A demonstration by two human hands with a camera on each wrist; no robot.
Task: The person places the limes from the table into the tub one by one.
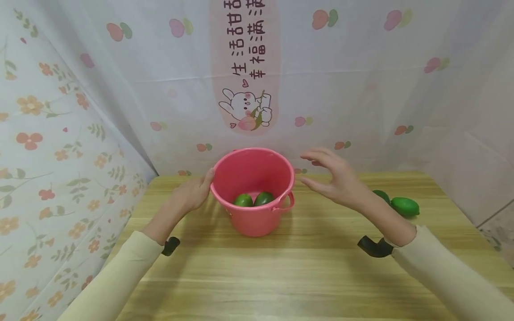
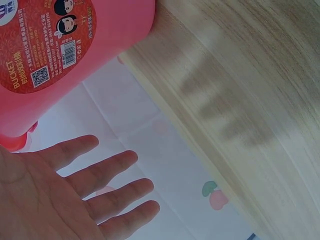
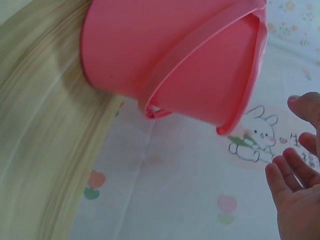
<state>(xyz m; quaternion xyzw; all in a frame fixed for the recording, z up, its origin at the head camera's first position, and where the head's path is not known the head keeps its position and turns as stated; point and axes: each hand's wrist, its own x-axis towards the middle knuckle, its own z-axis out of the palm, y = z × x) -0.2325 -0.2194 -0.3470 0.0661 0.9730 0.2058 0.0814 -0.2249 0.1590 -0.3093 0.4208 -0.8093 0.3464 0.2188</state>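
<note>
Right hand (image 1: 340, 180) just off bucket rim (image 1: 254, 208)

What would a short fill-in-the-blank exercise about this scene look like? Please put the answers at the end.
1. The colour of the bucket is ____.
2. Inside it, ____ green fruits can be seen.
3. In the head view, a clear gap parts the bucket from the person's ____ hand.
4. The long-eared animal drawn on the cloth behind the table is a ____.

Missing words: pink; two; right; rabbit.
</note>
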